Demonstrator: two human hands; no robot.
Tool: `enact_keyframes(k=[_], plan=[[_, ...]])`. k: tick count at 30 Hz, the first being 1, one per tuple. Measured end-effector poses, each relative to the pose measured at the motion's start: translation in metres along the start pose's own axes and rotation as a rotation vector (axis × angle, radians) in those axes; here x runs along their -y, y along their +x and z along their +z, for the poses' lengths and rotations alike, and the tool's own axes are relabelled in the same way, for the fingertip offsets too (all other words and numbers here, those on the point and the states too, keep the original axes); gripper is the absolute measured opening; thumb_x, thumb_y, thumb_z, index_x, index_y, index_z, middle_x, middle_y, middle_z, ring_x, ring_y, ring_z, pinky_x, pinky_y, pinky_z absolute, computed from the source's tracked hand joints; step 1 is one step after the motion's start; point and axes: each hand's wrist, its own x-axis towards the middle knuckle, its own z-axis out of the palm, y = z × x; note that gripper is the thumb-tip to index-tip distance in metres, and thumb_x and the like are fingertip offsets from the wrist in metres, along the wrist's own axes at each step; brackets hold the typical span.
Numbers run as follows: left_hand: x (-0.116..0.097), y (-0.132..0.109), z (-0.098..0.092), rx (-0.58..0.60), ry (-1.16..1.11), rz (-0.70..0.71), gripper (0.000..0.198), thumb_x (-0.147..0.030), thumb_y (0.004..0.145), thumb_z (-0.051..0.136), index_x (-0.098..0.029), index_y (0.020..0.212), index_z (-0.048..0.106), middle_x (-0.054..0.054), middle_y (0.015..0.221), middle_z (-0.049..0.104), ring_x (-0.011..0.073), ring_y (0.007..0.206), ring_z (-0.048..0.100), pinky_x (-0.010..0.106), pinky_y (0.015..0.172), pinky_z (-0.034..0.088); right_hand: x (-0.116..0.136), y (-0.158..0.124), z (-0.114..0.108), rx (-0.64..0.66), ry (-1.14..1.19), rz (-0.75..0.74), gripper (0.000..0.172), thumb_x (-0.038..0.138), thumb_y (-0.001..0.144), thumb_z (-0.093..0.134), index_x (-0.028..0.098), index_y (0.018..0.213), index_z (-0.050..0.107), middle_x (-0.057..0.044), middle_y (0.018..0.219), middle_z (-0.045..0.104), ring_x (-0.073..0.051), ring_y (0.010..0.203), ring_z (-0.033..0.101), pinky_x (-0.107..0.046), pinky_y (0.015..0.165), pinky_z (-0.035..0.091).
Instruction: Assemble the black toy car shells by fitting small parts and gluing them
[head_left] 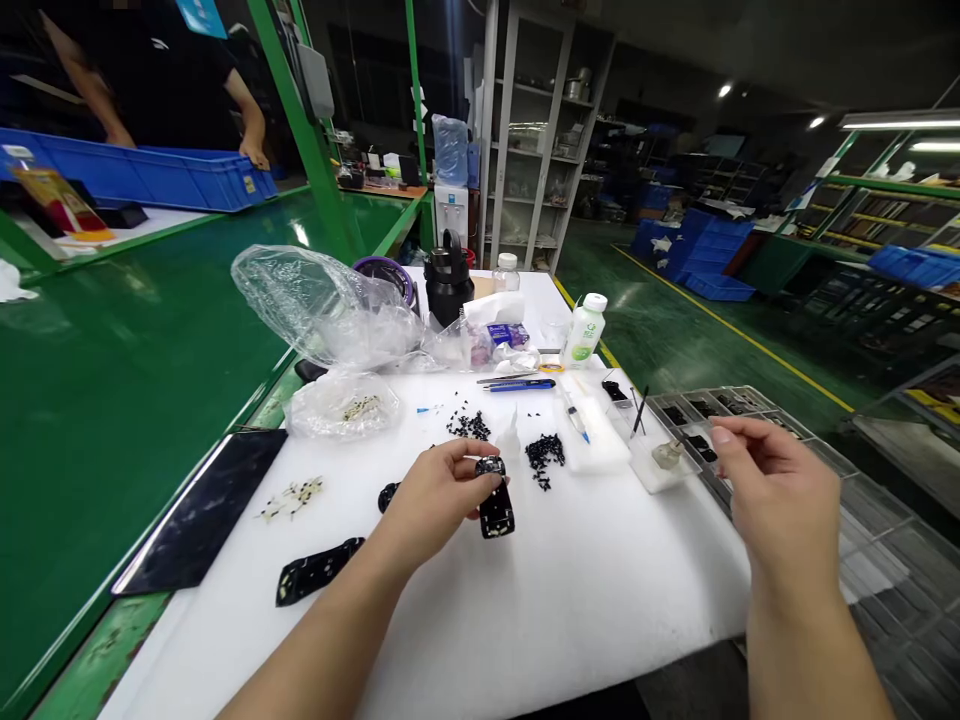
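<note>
Overhead tube lights [900, 122] glare off the green workbench [150, 450], edges warped

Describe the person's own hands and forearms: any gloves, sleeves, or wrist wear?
The bare left hand and bare right hand wear no gloves or rings that show. The bare left forearm and bare right forearm show no sleeve, watch or band within the frame.
</note>
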Motion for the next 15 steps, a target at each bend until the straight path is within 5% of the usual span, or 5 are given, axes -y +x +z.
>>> enact_keyframes(k=[3,7,15], plan=[[0.000,-0.001,0.001,0.006,-0.018,0.003,0.031,-0.033,0.078,0.064,-0.018,0.105,0.060,0.004,0.084,0.069,0.0134,0.066,0.057,0.027,0.062,0.048,-0.027,0.010,-0.008,0.151,-0.212,0.117,0.046,0.052,0.076,0.069,0.018,0.107,0.071,0.002,0.063,0.053,-0.012,0.053,0.048,-0.027,0.053,0.040],[0.001,-0.001,0.002,-0.010,-0.024,0.016,0.032,-0.032,0.077,0.065,-0.019,0.105,0.059,0.000,0.071,0.063,0.0138,0.064,0.056,0.027,0.062,0.049,-0.040,0.012,0.000,0.304,-0.327,0.135,0.050,0.052,0.073,0.070,0.017,0.108,0.071,-0.003,0.075,0.064,-0.018,0.065,0.058,-0.031,0.063,0.045],[0.005,-0.002,0.004,-0.009,-0.077,0.057,0.035,-0.032,0.077,0.067,-0.021,0.107,0.055,-0.004,0.066,0.053,0.0112,0.058,0.048,0.024,0.056,0.044,-0.045,0.015,-0.001,0.237,-0.374,0.084,0.038,0.050,0.074,0.069,0.015,0.086,0.075,-0.009,0.085,0.071,-0.025,0.076,0.064,-0.034,0.061,0.045]])
